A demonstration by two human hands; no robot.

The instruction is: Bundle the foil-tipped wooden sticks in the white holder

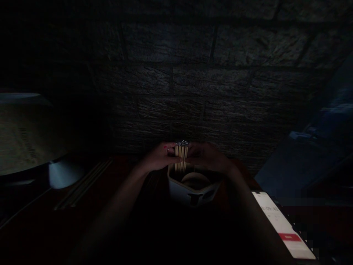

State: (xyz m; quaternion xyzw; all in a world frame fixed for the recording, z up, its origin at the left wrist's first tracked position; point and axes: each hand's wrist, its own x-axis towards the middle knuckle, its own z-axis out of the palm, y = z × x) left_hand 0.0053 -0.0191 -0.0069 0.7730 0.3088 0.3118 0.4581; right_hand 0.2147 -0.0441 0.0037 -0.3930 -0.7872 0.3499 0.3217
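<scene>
Both hands are closed around an upright bundle of thin wooden sticks point(181, 156) with shiny silvery tops. My left hand point(163, 156) grips it from the left, thumb across the front. From the other side my right hand point(207, 157) presses against the same bundle, its fingers partly lost in shadow. The sticks' lower ends reach into a white, angular open container point(179, 191) with dark markings on its front. Inside that container, a round-rimmed thing point(196, 178) shows. The dim light hides the container's bottom.
Several long thin sticks point(88, 180) lie on the dark reddish table at left, near a pale lampshade-like object point(24, 136) and a whitish rounded thing point(64, 175). A lit phone point(284, 224) lies by my right forearm. Behind stands a brick-patterned wall point(190, 81); a bluish surface point(309, 147) slants at right.
</scene>
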